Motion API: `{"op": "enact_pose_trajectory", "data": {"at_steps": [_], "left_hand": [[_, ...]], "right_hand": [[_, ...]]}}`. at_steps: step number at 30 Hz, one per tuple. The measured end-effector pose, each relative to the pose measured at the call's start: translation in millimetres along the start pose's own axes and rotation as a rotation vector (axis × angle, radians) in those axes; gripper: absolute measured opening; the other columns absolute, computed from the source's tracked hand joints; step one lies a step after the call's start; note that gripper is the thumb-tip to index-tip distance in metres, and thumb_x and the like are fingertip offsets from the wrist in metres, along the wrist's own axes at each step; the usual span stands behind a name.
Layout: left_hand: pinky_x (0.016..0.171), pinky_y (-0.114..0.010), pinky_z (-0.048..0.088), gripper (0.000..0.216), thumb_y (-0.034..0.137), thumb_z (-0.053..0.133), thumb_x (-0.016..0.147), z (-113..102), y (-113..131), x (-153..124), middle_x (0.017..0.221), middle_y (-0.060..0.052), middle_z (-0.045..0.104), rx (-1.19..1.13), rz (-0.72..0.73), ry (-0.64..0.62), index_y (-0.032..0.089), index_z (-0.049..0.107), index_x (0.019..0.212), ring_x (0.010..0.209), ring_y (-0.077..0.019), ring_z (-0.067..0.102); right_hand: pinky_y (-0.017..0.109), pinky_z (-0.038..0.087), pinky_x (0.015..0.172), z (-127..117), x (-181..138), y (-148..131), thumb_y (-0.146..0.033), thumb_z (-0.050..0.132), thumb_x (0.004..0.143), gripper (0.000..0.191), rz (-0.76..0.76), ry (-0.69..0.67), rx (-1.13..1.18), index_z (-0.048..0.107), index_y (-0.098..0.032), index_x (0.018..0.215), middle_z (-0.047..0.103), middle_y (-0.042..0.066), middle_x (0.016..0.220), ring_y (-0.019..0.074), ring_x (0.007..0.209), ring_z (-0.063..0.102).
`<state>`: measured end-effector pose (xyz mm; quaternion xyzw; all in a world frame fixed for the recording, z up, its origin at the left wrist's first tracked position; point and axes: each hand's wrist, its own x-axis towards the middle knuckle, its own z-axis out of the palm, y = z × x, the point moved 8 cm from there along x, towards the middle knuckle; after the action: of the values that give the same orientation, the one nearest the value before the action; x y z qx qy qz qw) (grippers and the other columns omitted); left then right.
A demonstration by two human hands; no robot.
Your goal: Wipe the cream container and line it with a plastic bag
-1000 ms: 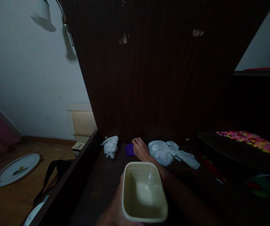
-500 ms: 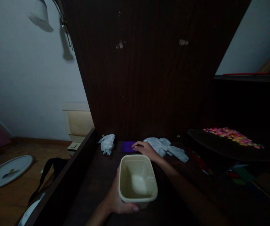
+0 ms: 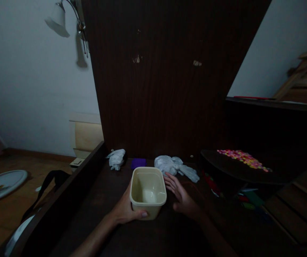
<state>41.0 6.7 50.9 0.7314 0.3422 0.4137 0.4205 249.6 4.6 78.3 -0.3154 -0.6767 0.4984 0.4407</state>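
Note:
A cream plastic container (image 3: 153,210), open at the top with nothing visible inside, is gripped by my left hand (image 3: 126,208) around its left side, thumb across the front. My right hand (image 3: 181,198) is just to the container's right, fingers apart and reaching toward its rim; whether they touch it I cannot tell. Behind the container lies a flat purple piece (image 3: 138,163). To the right of that is a larger knotted whitish plastic bag (image 3: 168,165), and to the left a smaller one (image 3: 116,159). All rest on a dark wooden surface (image 3: 97,200).
A tall dark wood panel (image 3: 153,107) rises behind. On the left runs a raised dark side board (image 3: 70,189). At the right, a rounded shelf (image 3: 214,162) bears a strip of small colourful pieces (image 3: 242,158). A white oval lid-like object (image 3: 6,184) lies on the floor.
My right hand has come back from beside the purple piece to the container's right side. The container, still in my left hand, appears slightly farther forward. The camera view has shifted.

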Motion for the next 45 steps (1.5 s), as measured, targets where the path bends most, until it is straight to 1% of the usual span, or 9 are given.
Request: {"op": "enact_pose_trajectory", "data": {"at_steps": [3, 7, 10, 17, 23, 28, 35, 41, 45], "left_hand": [[0.12, -0.057, 0.033, 0.124, 0.082, 0.071, 0.066, 5, 3, 2, 0.143, -0.023, 0.053, 0.089, -0.021, -0.075, 0.014, 0.026, 0.159, 0.134, -0.0407, 0.051], [0.124, -0.057, 0.026, 0.124, 0.072, 0.079, 0.066, -2, 11, 1, 0.166, -0.021, 0.025, 0.287, 0.03, -0.25, 0.018, 0.022, 0.161, 0.15, -0.0426, 0.03], [0.124, -0.058, 0.025, 0.117, 0.047, 0.085, 0.067, -29, 11, 6, 0.168, -0.018, 0.023, 0.467, 0.05, -0.326, 0.02, 0.022, 0.161, 0.153, -0.0417, 0.024], [0.119, -0.052, 0.037, 0.063, 0.033, 0.06, 0.079, -145, -8, 55, 0.149, -0.02, 0.053, 0.81, -0.092, 0.256, 0.012, 0.054, 0.138, 0.14, -0.0363, 0.048], [0.098, -0.048, 0.052, 0.029, 0.034, 0.059, 0.077, -176, -26, 77, 0.111, -0.018, 0.073, 0.83, -0.21, 0.375, 0.016, 0.07, 0.096, 0.109, -0.0376, 0.067], [0.079, -0.036, 0.052, 0.018, 0.036, 0.06, 0.076, -189, -15, 80, 0.078, -0.012, 0.072, 0.764, -0.238, 0.445, 0.021, 0.063, 0.068, 0.086, -0.0315, 0.069], [0.065, -0.028, 0.045, 0.032, 0.046, 0.049, 0.086, -202, 35, 91, 0.068, -0.004, 0.067, 0.56, -0.153, 0.632, 0.02, 0.062, 0.074, 0.07, -0.0222, 0.062], [0.057, -0.024, 0.043, 0.032, 0.047, 0.049, 0.084, -195, 72, 115, 0.062, 0.001, 0.059, 0.303, -0.054, 0.747, 0.018, 0.06, 0.077, 0.06, -0.0167, 0.056], [0.05, -0.022, 0.043, 0.035, 0.051, 0.054, 0.082, -179, 85, 129, 0.059, 0.004, 0.057, 0.145, -0.033, 0.762, 0.017, 0.061, 0.082, 0.052, -0.0139, 0.055]], "right_hand": [[0.054, 0.016, 0.125, 13, -7, 13, -0.073, 0.089, 0.045, 0.152, 0.041, 0.004, -0.025, 0.006, -0.023, 0.162, 0.018, 0.022, 0.168, 0.0362, 0.155, 0.018], [0.056, 0.017, 0.126, 23, -11, 21, -0.056, 0.091, 0.056, 0.142, 0.112, 0.076, -0.156, 0.004, -0.022, 0.163, 0.019, 0.018, 0.168, 0.0378, 0.155, 0.019], [0.06, 0.018, 0.125, 24, -13, 26, -0.049, 0.09, 0.059, 0.133, 0.142, 0.087, -0.238, 0.011, -0.024, 0.163, 0.024, 0.016, 0.167, 0.0416, 0.153, 0.022], [0.065, 0.016, 0.124, 17, -19, 32, -0.036, 0.086, 0.064, 0.128, 0.208, 0.022, -0.267, 0.008, -0.024, 0.164, 0.022, 0.015, 0.168, 0.0429, 0.154, 0.018], [0.06, 0.024, 0.124, 1, -31, 38, -0.018, 0.071, 0.069, 0.107, 0.268, -0.06, -0.278, 0.021, -0.023, 0.163, 0.03, 0.014, 0.166, 0.0358, 0.152, 0.03], [0.055, 0.043, 0.114, -21, -28, 30, -0.025, 0.066, 0.08, 0.082, 0.256, -0.072, -0.278, 0.037, -0.023, 0.156, 0.043, 0.016, 0.159, 0.0308, 0.143, 0.047], [0.048, 0.049, 0.107, -57, 38, -59, -0.029, 0.061, 0.087, 0.036, 0.032, 0.139, -0.408, 0.069, -0.024, 0.121, 0.068, 0.009, 0.132, 0.027, 0.126, 0.061], [0.041, 0.053, 0.099, -25, 122, -101, -0.036, 0.064, 0.088, 0.024, -0.08, 0.063, -0.282, 0.071, -0.023, 0.108, 0.074, 0.006, 0.114, 0.0217, 0.109, 0.068], [0.033, 0.057, 0.083, 5, 162, -92, -0.03, 0.083, 0.071, 0.066, -0.079, 0.048, -0.176, 0.059, -0.023, 0.131, 0.071, 0.008, 0.118, 0.0165, 0.092, 0.069]]}}
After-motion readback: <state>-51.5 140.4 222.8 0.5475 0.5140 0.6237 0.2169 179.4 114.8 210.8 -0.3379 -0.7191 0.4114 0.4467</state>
